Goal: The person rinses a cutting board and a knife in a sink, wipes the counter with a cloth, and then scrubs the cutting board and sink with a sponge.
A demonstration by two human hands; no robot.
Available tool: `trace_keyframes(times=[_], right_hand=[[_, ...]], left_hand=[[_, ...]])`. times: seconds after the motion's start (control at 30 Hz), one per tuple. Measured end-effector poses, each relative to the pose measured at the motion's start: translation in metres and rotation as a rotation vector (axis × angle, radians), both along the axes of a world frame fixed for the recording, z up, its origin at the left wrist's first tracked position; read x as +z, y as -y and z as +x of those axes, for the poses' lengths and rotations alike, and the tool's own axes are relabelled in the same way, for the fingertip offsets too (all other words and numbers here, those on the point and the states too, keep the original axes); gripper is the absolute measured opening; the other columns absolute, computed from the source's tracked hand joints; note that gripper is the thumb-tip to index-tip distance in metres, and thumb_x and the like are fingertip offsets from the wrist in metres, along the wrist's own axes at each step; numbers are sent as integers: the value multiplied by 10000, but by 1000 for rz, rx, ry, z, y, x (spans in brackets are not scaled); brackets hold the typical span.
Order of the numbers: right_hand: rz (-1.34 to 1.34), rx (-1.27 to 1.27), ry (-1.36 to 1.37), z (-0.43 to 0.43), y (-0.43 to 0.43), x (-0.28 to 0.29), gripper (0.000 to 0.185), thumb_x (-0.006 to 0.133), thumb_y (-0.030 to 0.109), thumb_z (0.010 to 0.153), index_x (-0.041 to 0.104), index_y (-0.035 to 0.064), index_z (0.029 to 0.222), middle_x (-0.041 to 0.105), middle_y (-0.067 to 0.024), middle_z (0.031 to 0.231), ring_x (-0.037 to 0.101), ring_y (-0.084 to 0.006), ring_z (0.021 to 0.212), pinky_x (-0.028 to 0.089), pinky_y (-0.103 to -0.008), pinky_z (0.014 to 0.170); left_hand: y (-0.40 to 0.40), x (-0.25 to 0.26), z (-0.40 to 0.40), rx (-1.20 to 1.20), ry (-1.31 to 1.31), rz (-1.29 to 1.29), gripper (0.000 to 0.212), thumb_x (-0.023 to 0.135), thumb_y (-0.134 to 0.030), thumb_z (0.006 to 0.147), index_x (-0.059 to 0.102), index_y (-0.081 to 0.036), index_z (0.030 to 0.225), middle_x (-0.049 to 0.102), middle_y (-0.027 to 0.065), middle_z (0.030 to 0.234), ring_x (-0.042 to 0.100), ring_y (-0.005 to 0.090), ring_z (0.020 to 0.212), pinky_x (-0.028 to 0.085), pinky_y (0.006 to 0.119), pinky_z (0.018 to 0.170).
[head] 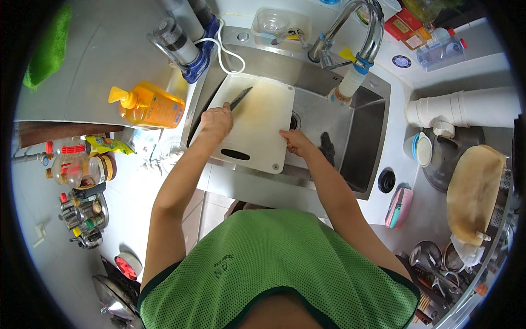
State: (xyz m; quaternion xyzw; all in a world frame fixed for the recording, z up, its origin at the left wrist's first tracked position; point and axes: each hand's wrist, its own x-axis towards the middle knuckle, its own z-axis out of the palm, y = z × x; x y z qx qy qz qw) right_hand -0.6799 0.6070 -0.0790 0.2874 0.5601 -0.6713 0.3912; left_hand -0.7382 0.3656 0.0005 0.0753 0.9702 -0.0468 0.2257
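A knife [241, 98] with a dark blade is gripped in my left hand [217, 123], its blade over the upper left part of a white plastic cutting board [263, 119]. The board lies across the left part of a stainless steel sink [365, 140], its handle slot towards me. My right hand [295, 142] pinches the board's right edge near the drain. A dark, wet-looking thing [327, 149] lies on the sink floor right of that hand; I cannot tell what it is. Above the sink's right part hangs the faucet's translucent spout extension [349, 84].
An orange pump bottle [152, 105] stands left of the sink, by a white cable [222, 49]. A clear plastic tray [281, 28] sits behind the rim. At right are a white pipe [464, 107], a black drain stopper [386, 180] and a pink-handled item [398, 207].
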Motion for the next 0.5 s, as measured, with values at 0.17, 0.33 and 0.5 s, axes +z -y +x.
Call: trace_keyframes(times=[0.17,0.33,0.5], right_hand=[[79,-18,-29,-7,-7,4,246,547,257,787,488,63,648,401,-9,485,316,-100,365,255,-242,346],[-27,-408,-88,-22,-50,12,183,516,159,797,510,-5,877,474,-75,636,451,-167,498,417,-297,473],[-309,-470,-209,-39,-43,46,236,520,102,798,467,7,1007,499,-78,788,535,-220,796,483,-355,712]], left_hand=[[-19,-32,-18,114,54,53,353,455,-341,808,462,-53,1012,578,139,945,581,259,871,457,345,738],[-30,-55,-31,179,23,1,335,425,-274,817,466,-51,1065,446,123,1101,551,271,920,460,331,750],[-32,-81,-46,213,-5,-4,294,398,-209,818,470,-45,1052,429,114,1085,528,270,936,460,335,764]])
